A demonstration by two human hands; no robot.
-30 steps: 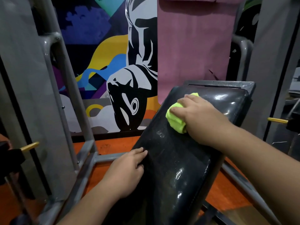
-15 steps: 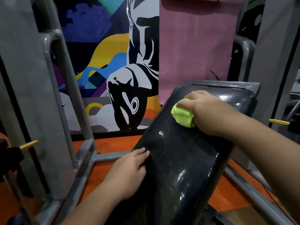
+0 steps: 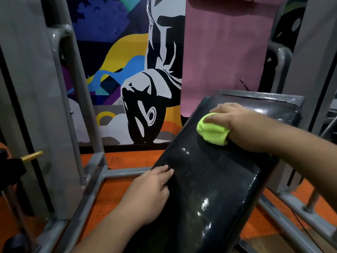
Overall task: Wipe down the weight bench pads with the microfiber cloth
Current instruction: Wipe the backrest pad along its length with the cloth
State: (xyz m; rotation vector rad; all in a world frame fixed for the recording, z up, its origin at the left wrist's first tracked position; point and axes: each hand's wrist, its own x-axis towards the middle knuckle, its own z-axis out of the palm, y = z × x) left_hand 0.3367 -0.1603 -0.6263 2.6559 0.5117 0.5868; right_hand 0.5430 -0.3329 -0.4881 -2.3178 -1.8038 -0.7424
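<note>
A glossy black bench pad slopes up from the lower middle to the upper right, with wet glints on its surface. My right hand grips a bunched lime-green microfiber cloth and presses it on the pad's upper part. My left hand rests on the pad's left edge lower down, fingers laid over the rim; whether they curl under the edge is hidden.
Grey steel frame tubes run around the pad over an orange floor. A pink mat hangs behind the pad, beside a colourful wall mural. A yellow-tipped pin sticks out at the left.
My right hand has slid the cloth up and to the right along the pad. My left hand has stayed on the pad's left edge.
</note>
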